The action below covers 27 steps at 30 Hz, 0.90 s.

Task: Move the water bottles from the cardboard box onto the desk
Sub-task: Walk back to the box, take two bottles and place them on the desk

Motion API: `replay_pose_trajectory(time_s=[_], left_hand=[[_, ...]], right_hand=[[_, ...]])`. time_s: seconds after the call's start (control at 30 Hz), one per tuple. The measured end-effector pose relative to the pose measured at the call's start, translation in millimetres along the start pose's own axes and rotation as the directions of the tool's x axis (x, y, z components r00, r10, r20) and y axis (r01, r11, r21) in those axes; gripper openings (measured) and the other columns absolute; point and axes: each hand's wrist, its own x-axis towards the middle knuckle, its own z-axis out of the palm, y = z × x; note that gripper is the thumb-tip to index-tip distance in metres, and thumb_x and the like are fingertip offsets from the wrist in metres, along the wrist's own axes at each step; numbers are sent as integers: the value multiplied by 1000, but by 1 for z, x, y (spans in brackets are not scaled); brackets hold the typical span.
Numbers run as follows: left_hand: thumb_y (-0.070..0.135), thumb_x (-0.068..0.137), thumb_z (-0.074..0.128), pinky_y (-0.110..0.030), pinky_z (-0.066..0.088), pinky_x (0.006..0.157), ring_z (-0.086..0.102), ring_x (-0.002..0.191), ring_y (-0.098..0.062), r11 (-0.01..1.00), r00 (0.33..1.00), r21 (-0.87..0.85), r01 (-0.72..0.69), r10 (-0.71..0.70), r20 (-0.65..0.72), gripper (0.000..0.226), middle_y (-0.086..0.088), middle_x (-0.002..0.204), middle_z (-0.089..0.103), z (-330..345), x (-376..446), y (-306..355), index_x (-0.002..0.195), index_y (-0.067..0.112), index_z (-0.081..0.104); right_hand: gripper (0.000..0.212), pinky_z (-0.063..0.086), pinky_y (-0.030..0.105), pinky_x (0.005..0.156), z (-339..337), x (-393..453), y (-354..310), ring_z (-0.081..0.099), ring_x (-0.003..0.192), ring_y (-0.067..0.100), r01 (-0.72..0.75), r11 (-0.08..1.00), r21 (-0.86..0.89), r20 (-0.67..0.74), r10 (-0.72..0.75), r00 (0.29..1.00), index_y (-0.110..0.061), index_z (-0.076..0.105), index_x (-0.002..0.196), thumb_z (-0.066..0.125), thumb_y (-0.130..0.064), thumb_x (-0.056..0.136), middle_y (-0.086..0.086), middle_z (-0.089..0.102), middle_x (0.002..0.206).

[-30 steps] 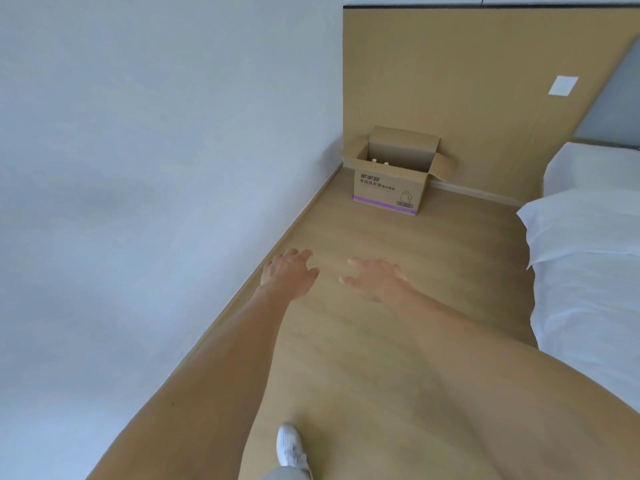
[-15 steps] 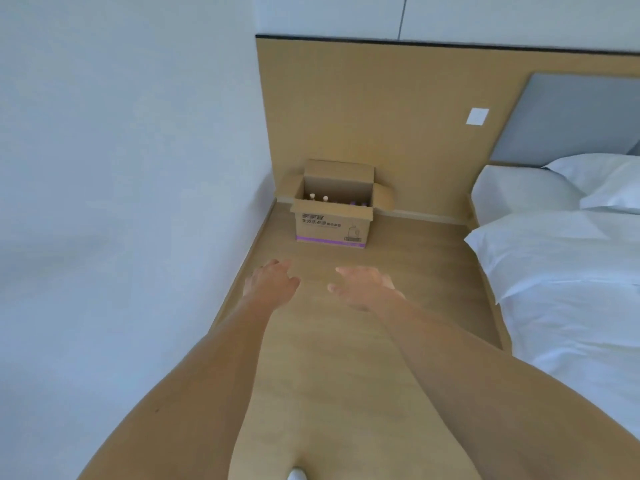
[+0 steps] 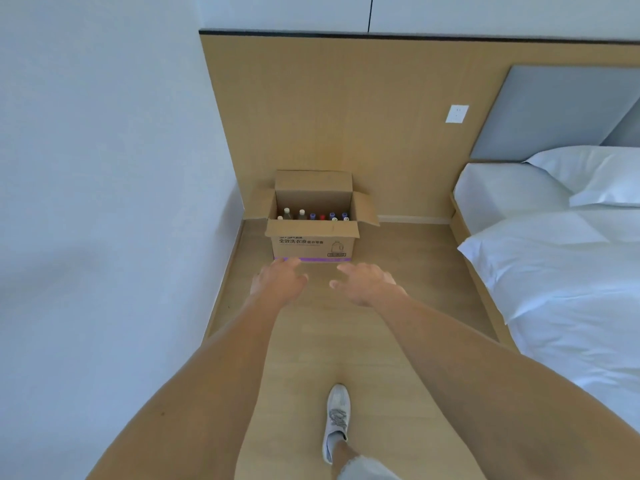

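An open cardboard box [image 3: 313,242] with printed text and a purple stripe stands on the wooden floor in the far corner, flaps spread. Inside it stand several water bottles [image 3: 313,215], only their white, blue and red caps showing. My left hand [image 3: 277,282] and my right hand [image 3: 365,284] reach forward side by side in front of the box, short of it, fingers loosely spread and holding nothing. No desk is in view.
A white wall [image 3: 104,202] runs along the left. A wooden panel [image 3: 329,116] with a socket [image 3: 456,113] backs the box. A bed [image 3: 571,271] with white sheets and pillows fills the right side. My foot in a white shoe [image 3: 336,419] steps on the floor strip.
I have walked closer to the box, which now looks larger and shows its bottle caps. Both hands stay stretched forward and empty, nearer to the box front.
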Motion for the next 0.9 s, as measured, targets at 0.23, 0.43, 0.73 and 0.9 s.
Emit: replay_pose_trajectory(time_s=[0.23,0.43,0.73,0.9], left_hand=[[35,99,44,-43,41,100,49,128,-30,998,998,19,53,-53,25,49,-7,143,50,-36,132,-10,148,31,43],[35,98,46,-42,45,97,52,126,-30,995,995,-8,97,-97,9,50,-7,141,52,-74,246,4,147,28,44],[38,101,44,-47,43,105,49,129,-32,1000,999,9,14,-14,53,49,-7,148,46,-87,380,40,149,28,41],[34,102,43,-48,42,106,48,130,-33,1000,997,10,-29,28,79,49,-9,146,47,-93,462,43,151,27,39]], right_hand=[[57,39,47,106,-43,142,-4,44,132,32,32,998,59,36,-34,999,-28,38,148,35,-57,99,9,49,144],[61,38,46,109,-96,246,13,39,139,31,-1,997,74,74,-4,997,-34,31,154,33,-61,99,4,44,153],[57,40,44,100,-162,355,40,44,133,32,-46,992,117,32,43,999,-32,34,150,34,-57,99,6,48,147],[55,42,42,98,-188,421,48,47,131,31,-70,992,103,9,69,998,-30,38,148,36,-56,100,6,50,145]])
